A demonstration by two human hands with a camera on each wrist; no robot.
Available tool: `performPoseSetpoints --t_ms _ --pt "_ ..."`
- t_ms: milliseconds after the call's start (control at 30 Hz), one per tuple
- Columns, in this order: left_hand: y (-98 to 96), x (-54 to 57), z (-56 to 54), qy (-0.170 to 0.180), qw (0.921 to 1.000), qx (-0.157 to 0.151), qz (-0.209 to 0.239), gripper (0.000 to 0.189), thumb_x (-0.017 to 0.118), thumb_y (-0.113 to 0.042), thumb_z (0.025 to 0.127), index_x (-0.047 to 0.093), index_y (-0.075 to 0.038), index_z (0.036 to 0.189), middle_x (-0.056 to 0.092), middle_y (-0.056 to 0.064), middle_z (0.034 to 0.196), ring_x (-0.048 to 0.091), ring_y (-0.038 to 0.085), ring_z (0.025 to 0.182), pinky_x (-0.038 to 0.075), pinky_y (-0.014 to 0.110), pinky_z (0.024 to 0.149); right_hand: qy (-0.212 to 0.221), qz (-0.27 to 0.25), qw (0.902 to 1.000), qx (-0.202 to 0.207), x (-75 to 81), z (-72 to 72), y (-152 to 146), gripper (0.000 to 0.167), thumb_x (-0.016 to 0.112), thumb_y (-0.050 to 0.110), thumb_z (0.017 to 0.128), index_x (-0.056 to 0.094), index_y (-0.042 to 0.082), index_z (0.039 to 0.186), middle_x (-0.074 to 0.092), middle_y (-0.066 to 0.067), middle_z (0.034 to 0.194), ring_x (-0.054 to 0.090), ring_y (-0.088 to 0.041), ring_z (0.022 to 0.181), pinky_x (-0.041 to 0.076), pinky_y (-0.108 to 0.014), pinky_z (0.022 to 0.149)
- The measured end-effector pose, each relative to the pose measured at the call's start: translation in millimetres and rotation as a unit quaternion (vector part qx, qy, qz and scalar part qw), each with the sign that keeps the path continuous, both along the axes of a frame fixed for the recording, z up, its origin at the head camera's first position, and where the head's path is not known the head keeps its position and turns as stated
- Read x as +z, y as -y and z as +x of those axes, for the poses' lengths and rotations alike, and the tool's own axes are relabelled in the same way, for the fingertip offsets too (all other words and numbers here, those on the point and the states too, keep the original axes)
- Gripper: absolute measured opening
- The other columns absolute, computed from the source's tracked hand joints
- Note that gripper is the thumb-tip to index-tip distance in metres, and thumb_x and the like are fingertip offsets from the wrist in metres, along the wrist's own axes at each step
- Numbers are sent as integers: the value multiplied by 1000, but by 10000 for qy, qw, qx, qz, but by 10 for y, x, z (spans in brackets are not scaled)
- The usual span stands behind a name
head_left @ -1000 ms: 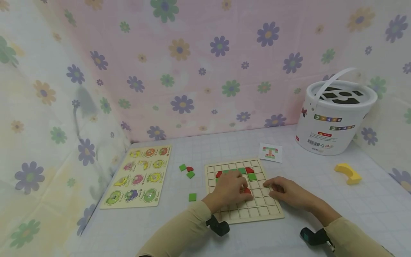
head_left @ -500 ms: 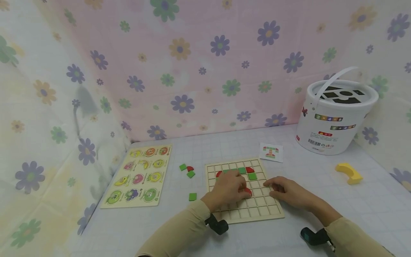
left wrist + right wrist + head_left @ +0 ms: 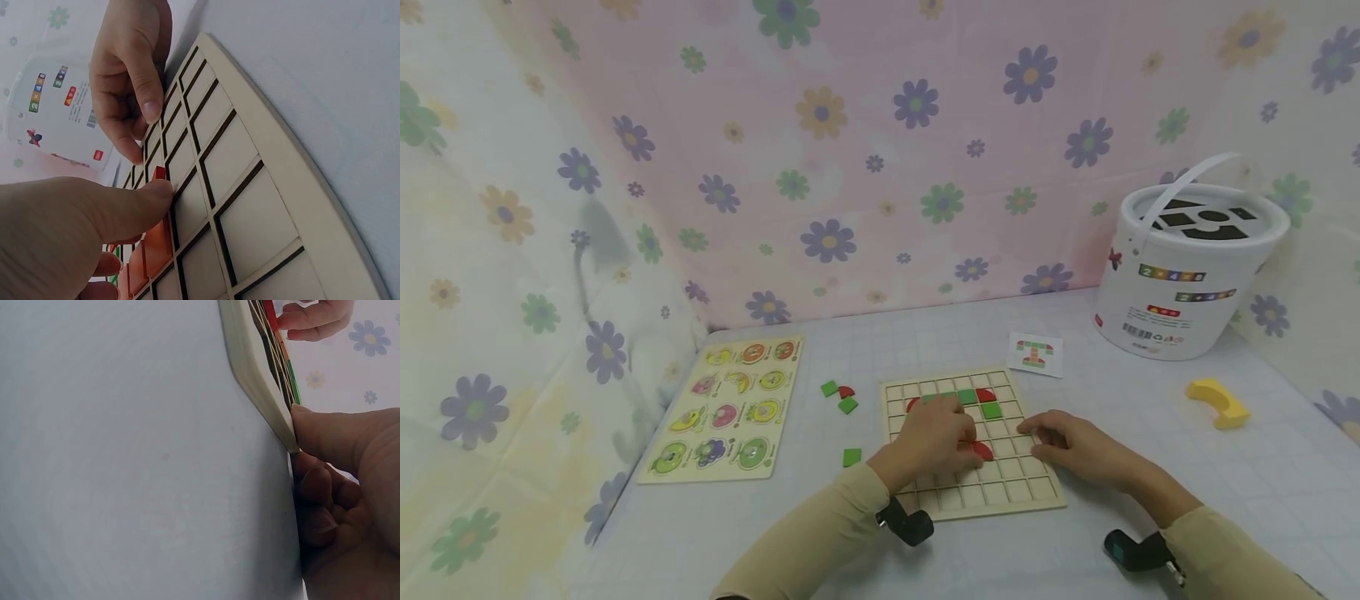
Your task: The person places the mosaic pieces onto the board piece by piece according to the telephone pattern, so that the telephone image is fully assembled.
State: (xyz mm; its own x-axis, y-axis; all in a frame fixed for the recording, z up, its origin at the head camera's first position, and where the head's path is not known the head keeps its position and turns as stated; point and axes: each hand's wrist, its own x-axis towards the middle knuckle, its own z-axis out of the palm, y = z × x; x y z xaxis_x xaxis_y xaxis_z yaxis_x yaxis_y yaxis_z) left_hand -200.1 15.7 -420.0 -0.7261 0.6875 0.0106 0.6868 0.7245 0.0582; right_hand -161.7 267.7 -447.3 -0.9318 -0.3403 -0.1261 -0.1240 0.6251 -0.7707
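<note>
Far band laid, near base seemingly unfinished

Your left hand [image 3: 928, 437] pinches a red quarter piece [image 3: 982, 451] over the middle of the grid board [image 3: 992, 493]; whether it is fully seated in its cell you cannot tell. Your right hand [image 3: 1078, 446] grips the board's right edge, thumb on the rim and fingers curled beside it.

Measured against the pattern card [image 3: 1034, 356] just beyond the board, the far part looks mostly done: a red corner [image 3: 986, 394] at the right end, another red corner [image 3: 913, 404] at the left, green squares [image 3: 967, 397] between, and a green tile [image 3: 992, 410] below the right end. Orange pieces [image 3: 156, 240] lie in the cells beside your left thumb. Your left hand hides some cells.

What seems left is the near base. Off the board to the left lie two loose green squares [image 3: 847, 405], a loose red quarter [image 3: 847, 392] and, nearer you, a single green square [image 3: 852, 457], probably meant for that base.
</note>
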Motion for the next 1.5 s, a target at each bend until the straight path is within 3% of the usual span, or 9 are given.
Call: performPoseSetpoints --t_ms 267,500,767,900,1000,1100,1333,1433,1500 --pt "-27 2 -1 67 9999 7 88 22 73 -48 85 75 -30 98 62 -8 105 53 9 93 34 19 67 -34 -5 10000 -3 11 -9 0 35 65 25 94 61 13 127 48 -3 98 44 -9 87 38 -24 66" --pt "-30 -13 -19 136 9998 95 64 26 74 -52 83 76 -31 96 60 -10 95 49 7 84 32 19 64 -116 5 9999 28 -16 -9 -19 34 66 25 94 62 13 125 48 -2 96 43 -6 85 38 -24 66" --pt "-10 -35 4 -176 9996 -71 194 20 72 -48 85 77 -31 96 61 -10 96 51 6 85 32 18 64 -136 -20 9999 44 -12 -6 -33 34 65 25 94 61 13 126 48 -3 96 43 -6 85 38 -24 66" --pt "109 -42 7 -354 9990 -19 273 20 71 -48 86 76 -32 95 64 -10 98 57 7 91 41 20 68 -127 -35 9999 27 -12 -2 -29 34 65 24 94 61 12 126 48 -3 96 43 -7 85 38 -24 66" --pt "342 -19 21 -177 9982 336 466 22 70 -47 86 76 -29 97 67 -7 103 60 11 96 47 26 74 -106 5 9999 1 -10 -2 -19 34 65 24 94 62 12 126 48 -3 97 43 -8 85 38 -24 66" --pt "696 3 15 212 9922 1001 711 24 70 -44 85 76 -26 100 66 -2 107 59 16 100 48 34 81 -63 74 9999 -26 -5 -11 -12 34 65 24 94 62 13 126 48 -3 97 44 -9 87 38 -24 66" --pt "1466 -27 -120 370 9633 2360 1221 22 74 -34 85 76 -19 101 66 4 107 61 23 100 51 42 85 25 96 9999 -61 -11 -19 -39 34 65 24 94 61 13 127 49 -3 99 45 -10 88 39 -24 67" --pt "1640 -12 -201 421 9540 2659 1315 21 73 -30 87 76 -19 104 65 6 106 61 23 98 52 40 84 54 -32 10000 -35 -27 -22 -34 34 65 24 94 61 13 126 49 -3 98 45 -9 86 39 -24 66" --pt "1710 -15 -273 340 9552 2638 1299 21 73 -28 88 76 -19 107 64 7 104 61 23 95 52 39 80 78 -130 9999 11 -40 -22 -21 35 65 24 94 61 12 126 48 -4 97 44 -9 85 39 -24 66"
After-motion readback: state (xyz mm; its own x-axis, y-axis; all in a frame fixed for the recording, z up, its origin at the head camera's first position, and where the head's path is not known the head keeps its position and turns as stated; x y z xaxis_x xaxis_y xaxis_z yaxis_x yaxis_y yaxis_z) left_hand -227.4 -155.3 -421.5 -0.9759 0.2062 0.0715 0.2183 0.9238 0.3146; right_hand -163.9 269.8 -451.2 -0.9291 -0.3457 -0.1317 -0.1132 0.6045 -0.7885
